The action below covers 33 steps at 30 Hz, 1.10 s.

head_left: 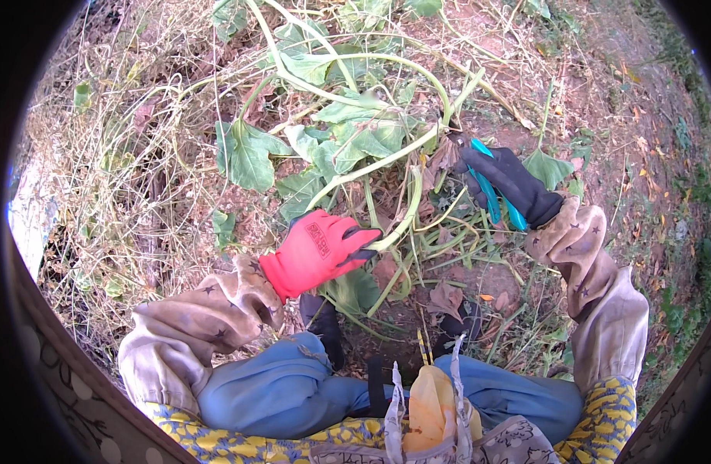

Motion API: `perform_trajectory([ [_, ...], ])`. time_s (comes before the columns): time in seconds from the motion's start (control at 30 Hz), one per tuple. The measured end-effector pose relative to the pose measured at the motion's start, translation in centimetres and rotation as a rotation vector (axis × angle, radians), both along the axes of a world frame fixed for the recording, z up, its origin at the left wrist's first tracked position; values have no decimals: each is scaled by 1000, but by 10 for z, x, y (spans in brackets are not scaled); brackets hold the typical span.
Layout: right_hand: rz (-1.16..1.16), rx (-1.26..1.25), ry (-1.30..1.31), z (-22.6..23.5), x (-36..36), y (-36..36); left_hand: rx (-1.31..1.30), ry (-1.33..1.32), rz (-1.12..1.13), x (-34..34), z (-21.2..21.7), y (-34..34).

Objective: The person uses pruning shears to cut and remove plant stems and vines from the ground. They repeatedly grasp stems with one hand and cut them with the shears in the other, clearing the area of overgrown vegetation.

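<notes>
Patterned fabric edge point(69, 410), dark, curved along both lower corners; probably headwear, hence out of the working area. Below centre: orange-yellow object point(431, 402), folded-looking, between pale grey strips; identity impossible to tell. Beside it: blue trousers point(263, 390), knees bent and spread, presumably for a low position over the plants. Yellow-and-grey patterned cloth point(270, 437) across the lap. Dark footwear point(322, 326) between the knees, on soil.

Left hand point(321, 249): red glove with black fingertips, tan star-patterned sleeve. Fingers together, clamped around the lower end of a curved stem point(410, 213), thick and pale green; apparently so placed for steadiness, with the upper length clear of the glove. Long stem point(382, 164) directly above, running from behind the glove up to a junction near the right hand; whether also gripped, impossible to tell.

Right hand point(514, 182): black glove, fingers wrapped around a teal-handled tool point(512, 213). Handles along the palm, front end toward the junction, likely for reach. Working end hidden or too small to tell.

Surroundings: broad green leaves point(251, 153) above the left hand; dry, tangled stalks point(123, 178) at far left; wilted leaf point(447, 299) below the curved stem.
</notes>
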State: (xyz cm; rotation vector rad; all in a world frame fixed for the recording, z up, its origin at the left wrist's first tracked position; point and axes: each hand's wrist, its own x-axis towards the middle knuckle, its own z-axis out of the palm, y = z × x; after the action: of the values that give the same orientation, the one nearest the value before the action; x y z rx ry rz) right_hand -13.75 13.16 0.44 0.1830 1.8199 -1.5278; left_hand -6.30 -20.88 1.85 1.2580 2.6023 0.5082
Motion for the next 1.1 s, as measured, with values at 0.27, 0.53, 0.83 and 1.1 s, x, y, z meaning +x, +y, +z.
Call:
perform_trajectory([
  [0.27,-161,1,-55,-19,6,2,9,103,-77,-2,4,4],
  [0.53,-118,-78,-68,-12,10,42,43,62,-70,13,8,6],
  [0.83,692,345,330,-2,11,6,-90,168,-333,18,2,17],
  [1.1,755,306,373,5,-11,-1,-78,237,-558,34,5,26],
])
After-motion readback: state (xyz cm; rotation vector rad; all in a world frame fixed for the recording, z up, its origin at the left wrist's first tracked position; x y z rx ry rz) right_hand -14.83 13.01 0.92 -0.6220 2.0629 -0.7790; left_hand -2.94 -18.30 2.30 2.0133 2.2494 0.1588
